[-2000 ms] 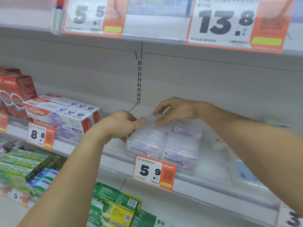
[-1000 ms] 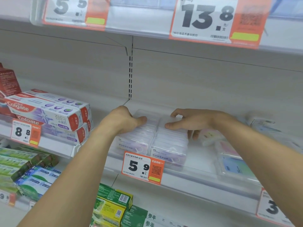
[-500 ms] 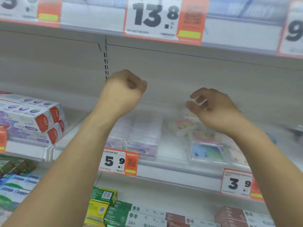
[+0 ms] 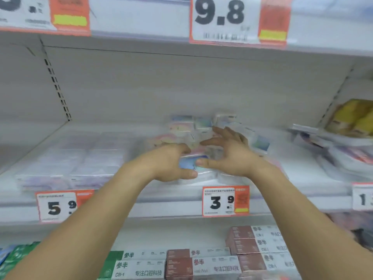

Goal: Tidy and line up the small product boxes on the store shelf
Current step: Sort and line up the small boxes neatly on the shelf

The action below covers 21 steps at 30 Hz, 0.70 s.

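Note:
Small clear product boxes with pastel labels (image 4: 181,126) lie in a loose, uneven heap on the white shelf (image 4: 161,207), above the 3.9 price tag (image 4: 224,201). My left hand (image 4: 167,162) curls around the left end of a clear box with a blue label (image 4: 188,161) at the front of the heap, thumb under it. My right hand (image 4: 230,152) is spread just right of that box, thumb tip against it, fingers apart over the heap. To the left, purple-labelled boxes (image 4: 80,158) stand in neat rows. The view is blurred.
A 5.9 price tag (image 4: 56,207) hangs under the purple rows. Flat packets (image 4: 343,150) are piled at the right, with a yellow package (image 4: 353,118) behind them. The upper shelf edge with a 9.8 tag (image 4: 222,19) hangs overhead. Toothpaste cartons (image 4: 201,263) fill the shelf below.
Both hands left the purple rows, lifted, and moved right with my view. They have come down on the mixed heap, the left hand closing on the blue-labelled box.

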Motion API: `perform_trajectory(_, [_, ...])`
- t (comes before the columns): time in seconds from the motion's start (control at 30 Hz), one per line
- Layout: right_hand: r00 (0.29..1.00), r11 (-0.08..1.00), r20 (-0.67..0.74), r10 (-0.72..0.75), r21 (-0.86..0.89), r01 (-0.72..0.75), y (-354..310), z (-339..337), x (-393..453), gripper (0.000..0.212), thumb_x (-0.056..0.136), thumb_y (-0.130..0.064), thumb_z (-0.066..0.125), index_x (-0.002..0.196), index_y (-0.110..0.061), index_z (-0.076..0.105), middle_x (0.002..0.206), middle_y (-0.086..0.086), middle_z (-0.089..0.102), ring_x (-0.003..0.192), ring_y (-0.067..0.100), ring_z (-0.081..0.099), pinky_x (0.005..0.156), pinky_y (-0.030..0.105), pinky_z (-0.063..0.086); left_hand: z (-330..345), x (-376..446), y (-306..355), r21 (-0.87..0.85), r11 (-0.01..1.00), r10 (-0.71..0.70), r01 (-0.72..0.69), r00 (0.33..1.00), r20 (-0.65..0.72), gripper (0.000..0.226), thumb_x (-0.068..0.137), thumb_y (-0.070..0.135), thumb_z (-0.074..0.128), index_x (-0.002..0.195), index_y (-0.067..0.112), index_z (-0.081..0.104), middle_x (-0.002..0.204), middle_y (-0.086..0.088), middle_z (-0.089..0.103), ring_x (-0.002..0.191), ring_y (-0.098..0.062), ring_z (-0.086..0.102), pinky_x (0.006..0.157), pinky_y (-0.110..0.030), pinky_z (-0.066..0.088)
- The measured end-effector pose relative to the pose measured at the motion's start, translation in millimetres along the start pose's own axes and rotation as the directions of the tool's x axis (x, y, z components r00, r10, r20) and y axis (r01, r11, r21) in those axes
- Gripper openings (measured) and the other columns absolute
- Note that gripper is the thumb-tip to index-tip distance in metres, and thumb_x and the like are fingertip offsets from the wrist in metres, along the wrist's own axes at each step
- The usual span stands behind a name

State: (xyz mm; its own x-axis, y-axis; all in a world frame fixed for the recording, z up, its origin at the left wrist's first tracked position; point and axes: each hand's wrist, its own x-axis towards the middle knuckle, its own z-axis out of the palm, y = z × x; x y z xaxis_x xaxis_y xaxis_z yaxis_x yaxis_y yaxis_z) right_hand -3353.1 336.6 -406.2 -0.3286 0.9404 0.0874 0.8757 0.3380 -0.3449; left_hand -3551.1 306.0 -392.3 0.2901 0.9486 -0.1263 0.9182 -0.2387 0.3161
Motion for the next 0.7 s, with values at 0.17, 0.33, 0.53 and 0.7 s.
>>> perform_trajectory(0.17, [0.951,0.981,-0.239,0.196,0.058,-0.187,30,-31,-21,0.080,0.068,-0.079,0.055,0.137,-0.040,0.048,0.147,0.003,0.043,0.139,0.028,0.036,0.115,0.044,0.028,5,10,6,-0.120,0.991,0.051,-0.060,0.996,-0.074,0.069,0.078,0.049,0.073,0.139,0.034,0.044,0.099,0.015,0.045,0.092,-0.008,0.049,0.084,-0.021,0.037])
perform_trajectory(0.33, [0.861,0.874,0.168,0.480,-0.001,-0.486,59,-52,-53,0.113,0.059,-0.075,0.073,0.152,-0.030,0.026,0.146,0.008,0.032,0.132,0.029,0.045,0.108,0.038,0.037,3,17,9,-0.133,0.991,0.024,-0.024,1.000,0.001,0.074,0.074,0.051,0.075,0.139,0.042,0.041,0.116,0.006,0.058,0.100,-0.007,0.059,0.098,-0.029,0.046])
perform_trajectory(0.53, [0.869,0.863,0.166,0.466,0.130,-0.488,67,-52,-42,0.119,0.050,-0.069,0.082,0.149,-0.024,0.032,0.147,0.003,0.043,0.133,0.024,0.044,0.103,0.034,0.039,9,30,29,-0.134,0.983,-0.134,0.124,0.989,-0.066,0.075,0.079,0.066,0.058,0.140,0.025,0.041,0.122,0.001,0.059,0.108,-0.018,0.059,0.096,-0.033,0.047])
perform_trajectory(0.7, [0.896,0.870,0.100,0.433,0.214,-0.444,72,-52,-41,0.106,0.048,-0.053,0.092,0.140,-0.022,0.048,0.138,-0.003,0.055,0.120,0.019,0.056,0.095,0.030,0.045,-10,27,40,0.040,0.982,-0.186,0.183,0.979,0.088,0.088,0.076,0.063,0.066,0.148,0.027,0.030,0.137,0.002,0.053,0.121,-0.019,0.054,0.102,-0.030,0.042])
